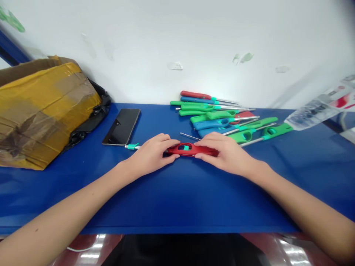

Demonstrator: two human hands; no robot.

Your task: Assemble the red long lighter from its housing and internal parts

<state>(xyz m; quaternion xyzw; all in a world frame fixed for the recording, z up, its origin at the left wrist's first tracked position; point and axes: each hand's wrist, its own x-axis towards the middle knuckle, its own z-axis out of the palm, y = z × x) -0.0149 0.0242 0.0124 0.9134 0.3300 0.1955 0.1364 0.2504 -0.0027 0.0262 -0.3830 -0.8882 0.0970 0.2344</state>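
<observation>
A red long-necked lighter [191, 149] lies crosswise between my two hands, low over the blue table. My left hand [156, 152] pinches it near its neck end, thumb below and fingers above. On the handle's other end, my right hand [222, 153] grips with thumb and fingers. A turquoise trigger [186, 147] shows in the handle's opening. Left of my left hand, a metal tip with a turquoise piece [132, 146] sticks out; its link to the red handle is hidden by the hand. Behind my hands lies a pile of green, blue and red lighters [222, 116].
A black phone [122, 126] rests on the blue table [177, 199] to the left. Farther left stands a taped cardboard box [47, 111] with black plastic [85, 125] beside it. A plastic bottle [316, 109] lies at the right. The white wall [155, 48] closes off the back.
</observation>
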